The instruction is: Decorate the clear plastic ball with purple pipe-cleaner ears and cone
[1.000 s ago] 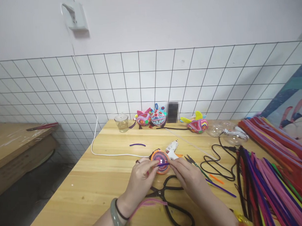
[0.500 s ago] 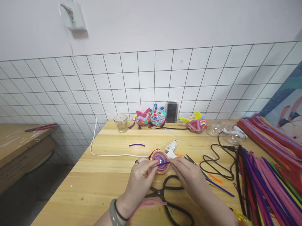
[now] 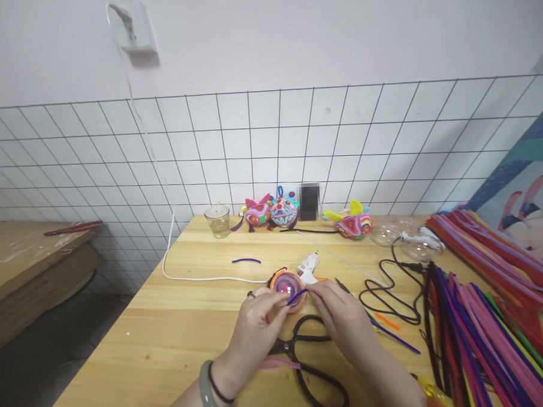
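Note:
My left hand (image 3: 254,327) and my right hand (image 3: 342,317) meet above the wooden table (image 3: 178,327). Between them sits a round dome wound with orange, pink and purple pipe cleaner (image 3: 288,287). My right fingers pinch a short purple pipe cleaner piece (image 3: 297,296) against the dome. My left fingers curl round the dome's left side, with a pink pipe cleaner (image 3: 274,363) trailing under that hand. Black scissors (image 3: 305,358) lie just below both hands.
A white glue gun (image 3: 308,268) lies behind the dome, its white cord (image 3: 175,256) running to a wall socket. Finished colourful craft faces (image 3: 272,212) and a glass jar (image 3: 217,221) stand at the back. Several long pipe cleaners (image 3: 483,314) fill the right side, beside black cable (image 3: 383,291).
The purple piece has lifted and tilted at its right end. My left fingers have shifted further over the dome. The dome itself has barely moved.

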`<state>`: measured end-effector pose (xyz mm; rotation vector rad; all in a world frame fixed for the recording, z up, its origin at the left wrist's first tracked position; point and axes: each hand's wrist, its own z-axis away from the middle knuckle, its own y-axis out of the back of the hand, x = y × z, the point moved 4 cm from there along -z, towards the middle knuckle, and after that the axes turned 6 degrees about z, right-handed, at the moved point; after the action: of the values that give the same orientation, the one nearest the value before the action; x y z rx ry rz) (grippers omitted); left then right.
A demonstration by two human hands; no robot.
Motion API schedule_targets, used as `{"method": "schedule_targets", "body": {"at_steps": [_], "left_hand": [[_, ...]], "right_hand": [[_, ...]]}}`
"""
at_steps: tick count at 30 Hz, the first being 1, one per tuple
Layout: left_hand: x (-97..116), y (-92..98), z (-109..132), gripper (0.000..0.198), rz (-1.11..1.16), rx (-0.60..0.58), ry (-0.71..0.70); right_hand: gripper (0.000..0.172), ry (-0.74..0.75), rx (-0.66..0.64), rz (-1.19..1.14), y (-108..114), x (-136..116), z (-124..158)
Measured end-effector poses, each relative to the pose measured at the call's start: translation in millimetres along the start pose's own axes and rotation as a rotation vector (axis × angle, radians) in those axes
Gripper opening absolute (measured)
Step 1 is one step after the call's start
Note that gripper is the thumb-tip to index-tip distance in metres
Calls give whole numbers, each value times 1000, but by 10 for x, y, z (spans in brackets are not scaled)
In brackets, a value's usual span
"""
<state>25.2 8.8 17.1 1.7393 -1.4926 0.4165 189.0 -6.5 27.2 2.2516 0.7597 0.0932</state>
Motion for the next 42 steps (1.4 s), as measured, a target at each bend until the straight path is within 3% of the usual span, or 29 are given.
{"method": "schedule_targets", "body": {"at_steps": [20,30,42], "left_hand": [[-87,-168,104,22,288,-24,420],[-161,-205,123,27,390,-11,501],[-121,-257,137,42,422,-88,551]], "right_hand": [[15,-255,44,-108,-156,-70,55],[17,-276,33,-103,-172,-61,39],[19,-353,-38,-78,-262,-62,86]]}}
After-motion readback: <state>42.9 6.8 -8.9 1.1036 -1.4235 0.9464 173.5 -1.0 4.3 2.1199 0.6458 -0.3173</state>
